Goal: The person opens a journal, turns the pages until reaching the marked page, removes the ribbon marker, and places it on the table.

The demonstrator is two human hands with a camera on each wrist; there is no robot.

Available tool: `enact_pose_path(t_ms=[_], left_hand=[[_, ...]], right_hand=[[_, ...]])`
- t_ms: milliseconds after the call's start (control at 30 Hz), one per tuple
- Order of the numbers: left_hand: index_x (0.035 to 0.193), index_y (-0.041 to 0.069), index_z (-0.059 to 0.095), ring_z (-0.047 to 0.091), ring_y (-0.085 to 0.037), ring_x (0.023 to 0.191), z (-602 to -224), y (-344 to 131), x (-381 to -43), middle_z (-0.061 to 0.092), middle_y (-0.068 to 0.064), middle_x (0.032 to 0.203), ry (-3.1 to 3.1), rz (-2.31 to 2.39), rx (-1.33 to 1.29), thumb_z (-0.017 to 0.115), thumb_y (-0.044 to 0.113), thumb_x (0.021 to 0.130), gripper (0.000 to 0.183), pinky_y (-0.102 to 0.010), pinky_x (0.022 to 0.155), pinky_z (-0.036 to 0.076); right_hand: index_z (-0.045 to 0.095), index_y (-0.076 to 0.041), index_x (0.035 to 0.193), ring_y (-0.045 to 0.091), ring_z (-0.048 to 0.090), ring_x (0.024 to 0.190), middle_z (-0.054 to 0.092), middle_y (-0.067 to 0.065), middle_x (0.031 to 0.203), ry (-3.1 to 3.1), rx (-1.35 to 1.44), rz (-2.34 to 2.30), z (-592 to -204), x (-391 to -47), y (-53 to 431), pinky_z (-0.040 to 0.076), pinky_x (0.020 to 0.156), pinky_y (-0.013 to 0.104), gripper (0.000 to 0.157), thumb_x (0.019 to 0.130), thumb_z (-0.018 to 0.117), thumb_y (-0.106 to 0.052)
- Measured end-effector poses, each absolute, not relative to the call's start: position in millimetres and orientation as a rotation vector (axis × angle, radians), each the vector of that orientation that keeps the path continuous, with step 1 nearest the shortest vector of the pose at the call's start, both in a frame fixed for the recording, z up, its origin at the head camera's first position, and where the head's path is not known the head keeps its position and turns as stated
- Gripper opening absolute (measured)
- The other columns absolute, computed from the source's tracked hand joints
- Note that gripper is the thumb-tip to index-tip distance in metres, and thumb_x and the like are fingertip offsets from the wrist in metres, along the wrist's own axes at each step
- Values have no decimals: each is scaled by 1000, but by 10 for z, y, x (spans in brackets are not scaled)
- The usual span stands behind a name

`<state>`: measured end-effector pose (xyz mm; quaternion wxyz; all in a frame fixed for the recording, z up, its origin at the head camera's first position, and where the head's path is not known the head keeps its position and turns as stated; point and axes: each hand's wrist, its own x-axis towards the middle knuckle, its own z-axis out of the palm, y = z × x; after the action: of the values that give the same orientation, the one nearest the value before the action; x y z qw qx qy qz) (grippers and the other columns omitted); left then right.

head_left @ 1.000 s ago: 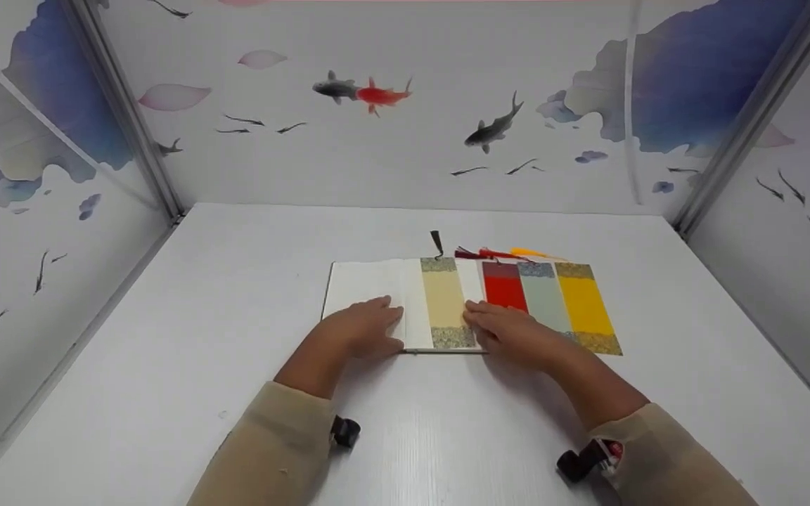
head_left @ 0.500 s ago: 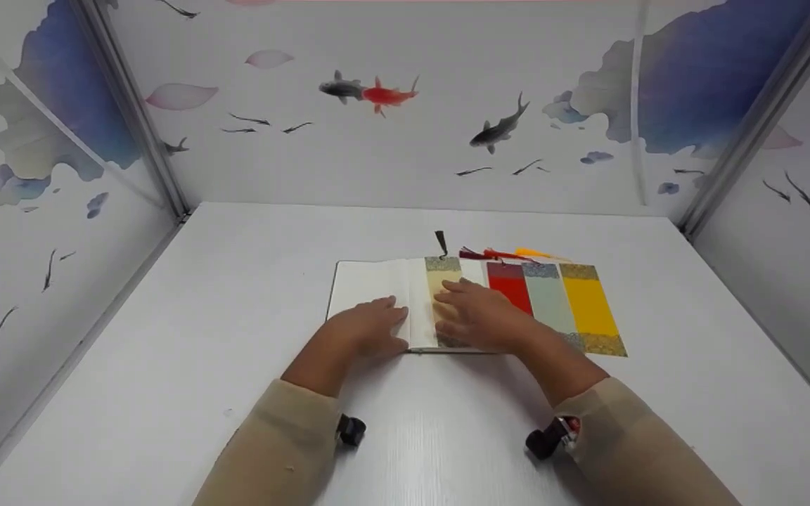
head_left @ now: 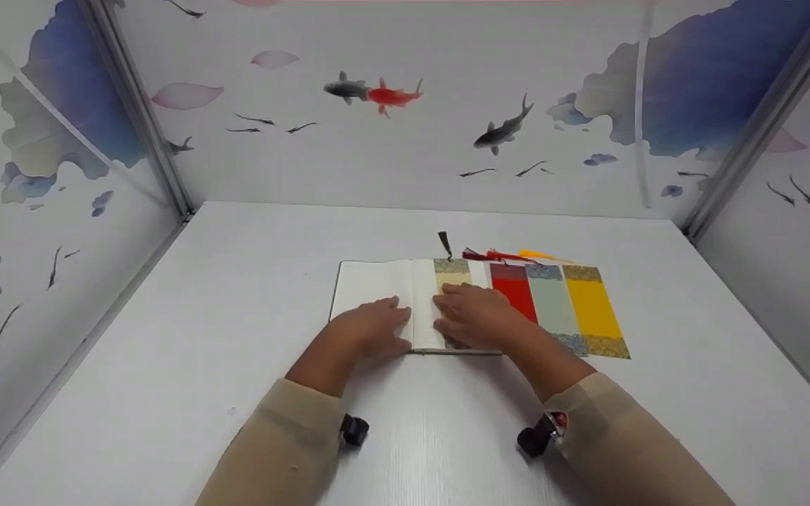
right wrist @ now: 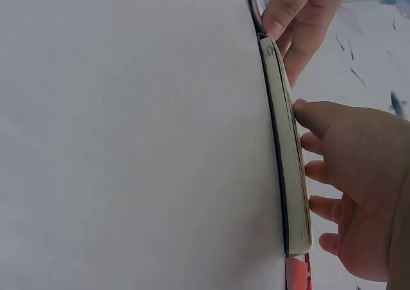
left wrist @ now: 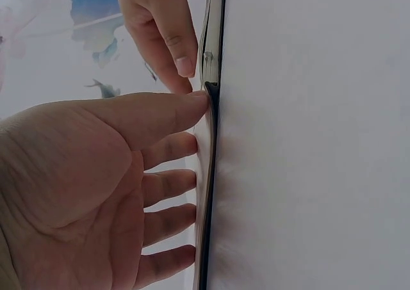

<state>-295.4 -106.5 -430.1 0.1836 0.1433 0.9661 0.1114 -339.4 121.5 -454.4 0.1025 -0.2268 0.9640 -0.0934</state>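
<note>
An open notebook (head_left: 373, 281) with blank white pages lies flat on the table. Across its left page rests my left hand (head_left: 368, 329), fingers extended, fingertips on the paper near the fold. My right hand (head_left: 479, 316) lies on the right page with straight fingers over a beige bookmark (head_left: 452, 268), covering most of it. The bookmark's patterned top end and dark tassel (head_left: 444, 242) show beyond the hand. In the left wrist view the left thumb (left wrist: 186, 111) touches the page by the fold. The right wrist view shows the right fingertips (right wrist: 314, 171) on the thicker page stack (right wrist: 288, 175).
To the right of the notebook lie a red bookmark (head_left: 512, 288), a pale green bookmark (head_left: 553, 299) and a yellow bookmark (head_left: 593, 309), side by side. Their tassels (head_left: 510, 255) point toward the back. White walls with painted fish (head_left: 394, 97) enclose the white table (head_left: 236, 295).
My right hand has moved left, from the beige bookmark's right edge onto the bookmark, which now sits slightly farther right of the fold. The left hand stays in place on its page.
</note>
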Motion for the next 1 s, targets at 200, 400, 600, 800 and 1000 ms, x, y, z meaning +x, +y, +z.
enact_pose_path(t_ms=[200,400,600,800,1000], left_hand=[[168,22,39,26,-31,167,-4297,-1060,-2959,28,-4,179,2726,317,390,62,42,106,69,-51,136,25],[168,23,39,25,-29,168,-4278,-1036,-2930,27,-2,180,2723,320,369,63,42,106,69,-49,136,24],[168,24,39,25,-27,168,-4275,-1029,-2921,27,0,180,2726,324,344,64,43,106,70,-49,137,24],[168,23,37,24,-28,168,-4299,-1033,-2941,26,-1,180,2715,307,369,63,43,106,70,-49,137,23],[169,23,36,24,-28,168,-4295,-1041,-2939,26,-2,180,2713,306,369,63,43,106,71,-50,137,23]], right_hand=[[44,-35,164,30,33,164,39,-1,174,2855,-590,-317,-4529,-3351,1306,34,129,64,73,99,70,-54],[45,-31,165,30,34,163,41,1,174,2848,-569,-278,-4525,-3352,1374,35,128,64,73,99,69,-52],[47,-30,164,30,36,162,42,2,173,2849,-555,-305,-4526,-3364,1419,35,129,64,69,101,66,-52],[50,-22,161,37,46,154,46,10,169,2978,-290,-479,-4487,-3418,1444,38,126,64,73,99,67,-58],[52,-6,157,43,54,138,50,22,160,3001,-52,-475,-4470,-3512,1445,43,123,64,88,95,69,-66]])
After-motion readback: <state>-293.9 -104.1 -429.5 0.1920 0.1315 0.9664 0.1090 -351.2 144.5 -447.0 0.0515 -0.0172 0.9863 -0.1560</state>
